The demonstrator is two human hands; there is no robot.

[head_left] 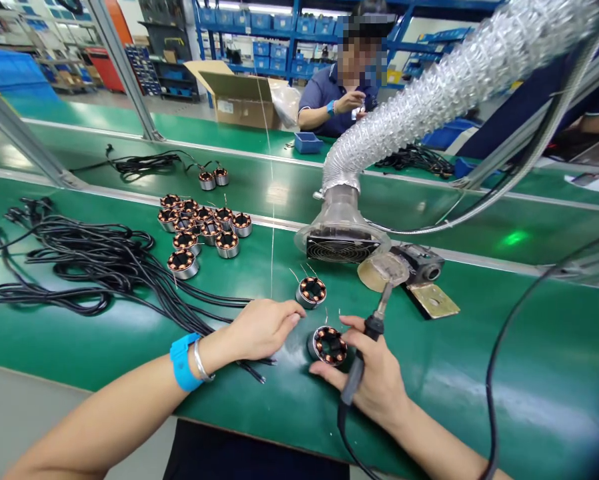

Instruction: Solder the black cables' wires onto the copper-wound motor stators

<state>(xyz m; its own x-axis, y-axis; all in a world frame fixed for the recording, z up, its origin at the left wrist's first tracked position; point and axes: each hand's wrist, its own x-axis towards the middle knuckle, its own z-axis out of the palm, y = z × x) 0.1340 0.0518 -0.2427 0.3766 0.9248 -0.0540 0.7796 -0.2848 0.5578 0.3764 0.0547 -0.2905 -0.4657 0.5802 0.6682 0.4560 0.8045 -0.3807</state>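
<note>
My right hand [379,373] carries a soldering iron [364,353] with its tip pointing up and away. That hand's thumb and fingertips also reach around a motor stator [328,346] with copper coils, standing on the green bench. My left hand [262,328] is closed, thumb against forefinger, beside a second stator [311,292] with thin wire ends sticking up. Whatever it may pinch is too small to make out. A fine pale strand [272,247] hangs down behind the left hand. Black cables [179,300] run under the left wrist, their cut ends near it.
A fume extractor hood [343,233] on a silver duct [429,87] overhangs the bench. Beside it is a soldering iron stand [422,267]. Several stators [199,223] and a cable bundle [89,253] lie left. A co-worker [339,100] sits opposite, near a cardboard box [244,107].
</note>
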